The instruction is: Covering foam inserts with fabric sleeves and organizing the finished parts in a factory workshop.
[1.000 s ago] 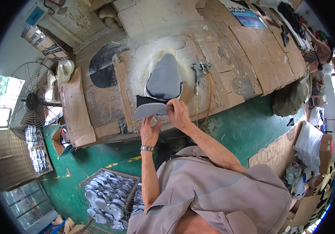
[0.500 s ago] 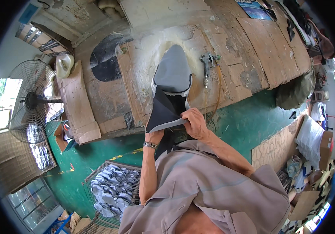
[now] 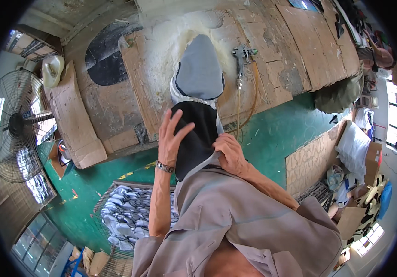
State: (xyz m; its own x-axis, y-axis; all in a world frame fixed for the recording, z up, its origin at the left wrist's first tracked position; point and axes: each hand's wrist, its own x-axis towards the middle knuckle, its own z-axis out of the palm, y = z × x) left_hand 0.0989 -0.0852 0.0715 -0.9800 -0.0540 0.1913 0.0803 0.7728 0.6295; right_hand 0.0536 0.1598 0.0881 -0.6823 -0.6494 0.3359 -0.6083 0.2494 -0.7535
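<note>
A sheet of black fabric [image 3: 196, 134] with a grey face hangs over the bench edge toward me. My right hand [image 3: 231, 154] pinches its right-hand edge, where the grey side shows at a turned-up corner. Fingers spread, my left hand [image 3: 171, 138] is at the fabric's left edge, its fingertips over the black face; whether they touch it I cannot tell. Just beyond lies a rounded grey fabric piece [image 3: 201, 69] with a dark rim, on top of what looks like a pile with pale lower edges.
A spray gun [image 3: 242, 57] with an amber hose [image 3: 255, 99] rests right of the pile on the cardboard-covered bench [image 3: 272, 60]. At left stands a wire-caged fan [image 3: 18, 124]. A wire rack [image 3: 101, 203] of grey pieces is beside my left arm.
My left hand has come out from beneath the fabric and opened beside it. The fabric now lies flatter, black face up, while my right hand keeps its pinch.
</note>
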